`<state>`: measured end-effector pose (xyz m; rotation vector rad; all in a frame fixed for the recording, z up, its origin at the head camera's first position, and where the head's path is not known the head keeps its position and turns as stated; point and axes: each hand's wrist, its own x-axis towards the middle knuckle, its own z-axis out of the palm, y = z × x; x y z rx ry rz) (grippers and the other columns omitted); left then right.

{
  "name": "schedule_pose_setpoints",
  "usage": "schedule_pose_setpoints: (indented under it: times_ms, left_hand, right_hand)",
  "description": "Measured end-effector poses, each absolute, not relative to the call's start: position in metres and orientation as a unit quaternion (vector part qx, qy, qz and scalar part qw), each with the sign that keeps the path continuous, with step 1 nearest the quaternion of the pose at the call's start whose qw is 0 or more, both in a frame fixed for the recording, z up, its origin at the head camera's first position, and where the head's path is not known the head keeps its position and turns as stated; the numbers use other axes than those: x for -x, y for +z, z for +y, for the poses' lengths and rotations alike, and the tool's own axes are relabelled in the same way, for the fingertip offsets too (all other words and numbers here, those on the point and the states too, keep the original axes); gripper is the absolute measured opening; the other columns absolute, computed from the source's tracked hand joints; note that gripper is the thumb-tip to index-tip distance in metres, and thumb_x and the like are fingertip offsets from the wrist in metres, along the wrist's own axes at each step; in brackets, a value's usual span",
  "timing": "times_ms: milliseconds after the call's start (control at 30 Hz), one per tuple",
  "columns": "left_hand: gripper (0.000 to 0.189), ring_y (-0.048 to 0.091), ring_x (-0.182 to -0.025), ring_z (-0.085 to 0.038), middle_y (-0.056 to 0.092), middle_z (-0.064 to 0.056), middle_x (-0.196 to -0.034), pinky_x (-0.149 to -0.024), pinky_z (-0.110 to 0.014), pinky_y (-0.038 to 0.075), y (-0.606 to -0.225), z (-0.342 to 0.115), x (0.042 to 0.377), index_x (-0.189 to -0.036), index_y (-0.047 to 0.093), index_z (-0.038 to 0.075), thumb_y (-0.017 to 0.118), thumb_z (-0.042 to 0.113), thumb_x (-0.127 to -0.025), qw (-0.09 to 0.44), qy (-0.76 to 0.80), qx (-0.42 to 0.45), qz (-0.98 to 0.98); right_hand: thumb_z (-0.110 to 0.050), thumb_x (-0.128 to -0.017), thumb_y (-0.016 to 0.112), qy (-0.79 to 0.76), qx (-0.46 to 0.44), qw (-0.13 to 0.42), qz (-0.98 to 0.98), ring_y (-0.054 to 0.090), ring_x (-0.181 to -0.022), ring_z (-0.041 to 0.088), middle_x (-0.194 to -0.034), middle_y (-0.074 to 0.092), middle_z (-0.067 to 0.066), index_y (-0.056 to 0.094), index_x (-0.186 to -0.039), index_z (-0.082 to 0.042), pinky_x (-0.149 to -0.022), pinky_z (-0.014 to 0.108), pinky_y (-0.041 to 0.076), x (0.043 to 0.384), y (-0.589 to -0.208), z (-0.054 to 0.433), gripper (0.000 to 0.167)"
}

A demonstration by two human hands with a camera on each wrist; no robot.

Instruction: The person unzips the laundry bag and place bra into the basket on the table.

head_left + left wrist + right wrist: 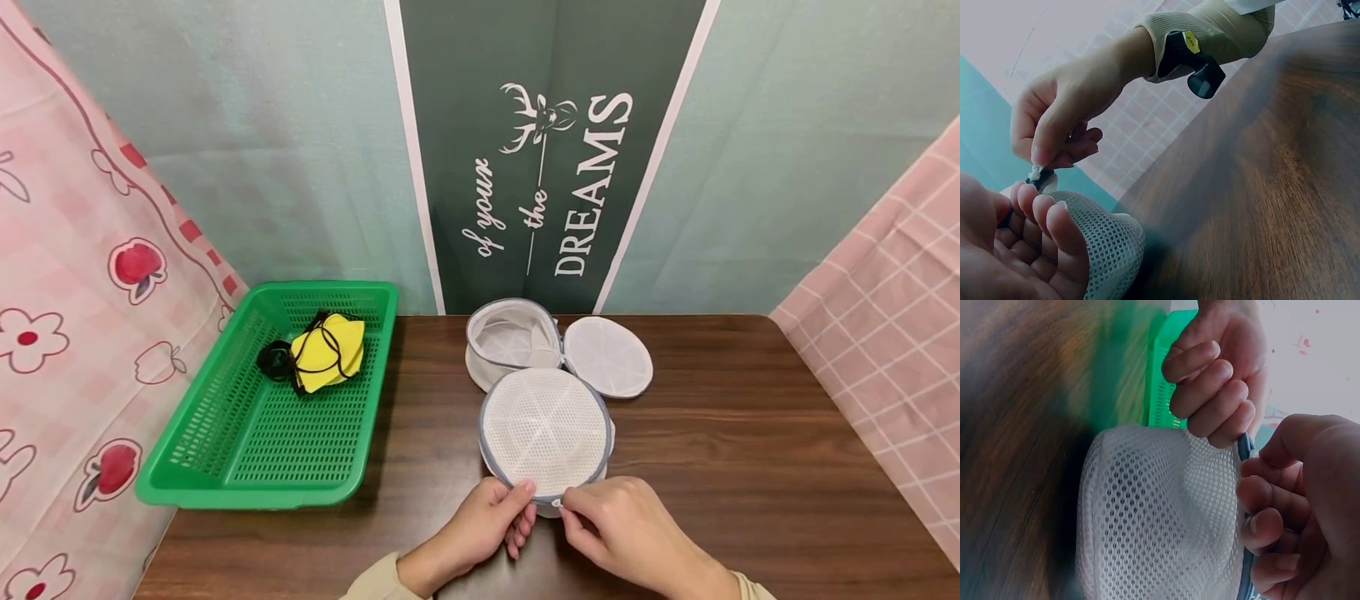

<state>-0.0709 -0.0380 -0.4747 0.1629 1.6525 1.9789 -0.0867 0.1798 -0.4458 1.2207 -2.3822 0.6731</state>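
Note:
A round white mesh laundry bag (546,429) with a grey zipped rim stands at the table's front, its lid lying over the top. My left hand (491,518) grips the rim at the near edge, thumb on top and fingers curled below. Just to the right, my right hand (626,529) pinches the white zipper pull (557,502). The left wrist view also shows the zipper pull (1035,173) between right thumb and fingertips. In the right wrist view, the bag's mesh side (1160,512) bulges below both hands. What the bag contains cannot be made out.
Behind it stands a second mesh laundry bag (495,371), unzipped, its round lid (609,357) folded out to the right. On the left, a green plastic basket (251,498) holds a yellow item (330,354) with black cord and a black bundle (276,361). Curtains border the wooden table (750,450).

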Motion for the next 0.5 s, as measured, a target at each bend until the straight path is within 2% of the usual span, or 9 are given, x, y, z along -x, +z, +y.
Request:
schedule_pose_setpoints:
  times_ms: [233,500]
  left_hand:
    - [0.054,0.046,-0.048,-0.003,0.052,0.003,-0.063,-0.045,-0.016,0.047,-0.4741,-0.0378,0.0705,-0.091,0.051,-0.026,0.048,0.025,-0.109,0.273,0.74,-0.066,0.611]
    - [0.053,0.046,-0.048,-0.003,0.051,0.003,-0.064,-0.045,-0.016,0.046,-0.4722,-0.0377,0.0691,-0.091,0.05,-0.026,0.048,0.024,-0.109,0.275,0.74,-0.069,0.61]
  right_hand:
    - [-0.011,-0.074,0.072,0.232,-0.429,0.2,-0.85,0.025,-0.056,-0.01,-0.061,0.029,-0.021,0.042,-0.065,-0.028,-0.049,0.007,0.019,0.088,-0.4444,0.1824,0.036]
    - [-0.014,-0.075,0.071,0.224,-0.421,0.203,-0.855,0.025,-0.056,-0.009,-0.06,0.03,-0.021,0.043,-0.065,-0.028,-0.049,0.009,0.02,0.0872,-0.444,0.1837,0.032]
